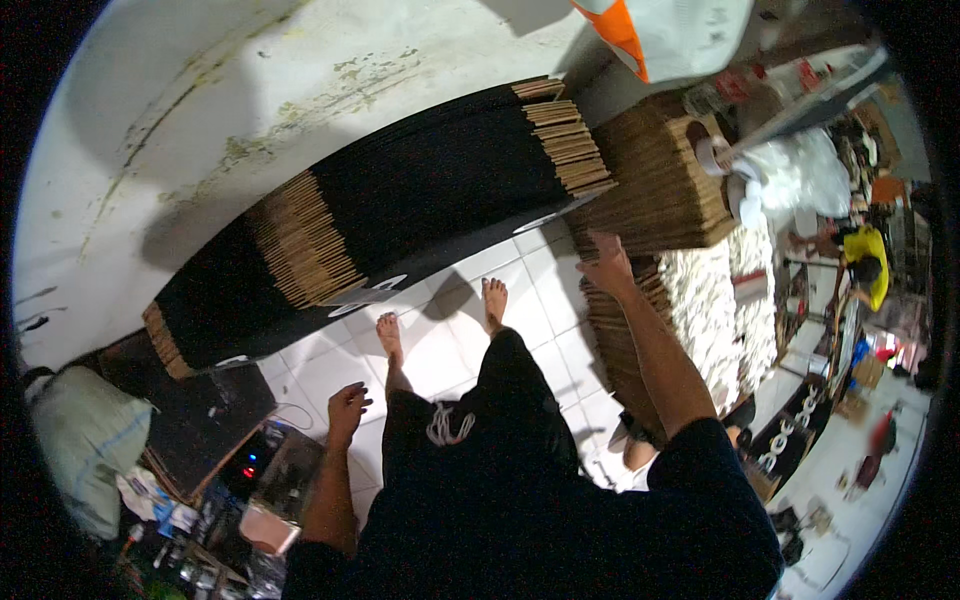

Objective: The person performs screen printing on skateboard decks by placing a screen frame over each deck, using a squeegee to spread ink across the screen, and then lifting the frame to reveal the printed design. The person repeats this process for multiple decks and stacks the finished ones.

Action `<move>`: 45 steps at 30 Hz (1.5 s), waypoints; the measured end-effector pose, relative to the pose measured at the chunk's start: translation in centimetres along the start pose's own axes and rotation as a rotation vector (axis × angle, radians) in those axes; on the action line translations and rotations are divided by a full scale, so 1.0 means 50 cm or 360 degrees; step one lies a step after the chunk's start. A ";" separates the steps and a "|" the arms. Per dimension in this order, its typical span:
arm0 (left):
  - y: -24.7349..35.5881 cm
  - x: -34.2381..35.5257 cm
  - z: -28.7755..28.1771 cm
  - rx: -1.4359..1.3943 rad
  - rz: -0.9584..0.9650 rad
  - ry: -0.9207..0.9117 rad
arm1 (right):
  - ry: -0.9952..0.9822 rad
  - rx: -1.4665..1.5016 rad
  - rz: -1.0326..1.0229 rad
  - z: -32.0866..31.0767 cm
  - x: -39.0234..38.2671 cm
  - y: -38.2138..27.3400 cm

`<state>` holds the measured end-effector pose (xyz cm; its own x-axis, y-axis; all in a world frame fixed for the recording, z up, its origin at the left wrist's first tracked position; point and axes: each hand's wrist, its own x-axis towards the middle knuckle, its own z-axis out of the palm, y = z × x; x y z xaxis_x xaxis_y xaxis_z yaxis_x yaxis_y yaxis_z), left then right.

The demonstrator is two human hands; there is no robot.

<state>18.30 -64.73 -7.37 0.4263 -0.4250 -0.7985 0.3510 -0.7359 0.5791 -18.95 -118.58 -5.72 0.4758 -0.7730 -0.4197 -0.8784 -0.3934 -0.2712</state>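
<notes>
My right hand (608,265) reaches out with its fingers stretched, beside a tall brown stack of thin sheets or slats (660,175). Whether the fingertips touch that stack I cannot tell. Low at my side hangs my left hand (348,410), its fingers loosely bent and apart, with nothing visible in it. In front of my feet stands a long row of flat black panels (430,165), packed side by side along the wall. Brown edges (310,240) show in bands across the row, and white ring shapes mark its near face.
White material (705,310) lies to the right. Beyond it, a person in a yellow top (866,265) bends over a bench. A pale sack (90,440), a dark board (190,415) and clutter are at left. White floor tiles (450,310) lie underfoot.
</notes>
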 end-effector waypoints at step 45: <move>0.083 0.445 -0.110 0.1188 -0.0005 0.1916 | -0.0541 -0.0776 -0.0462 -0.028 0.173 0.199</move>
<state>33.84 -74.32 -21.82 0.9989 0.0005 0.0461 -0.0020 -0.9986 0.0533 -23.62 -129.87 -10.84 0.6133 -0.4328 -0.6607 -0.5939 -0.8041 -0.0245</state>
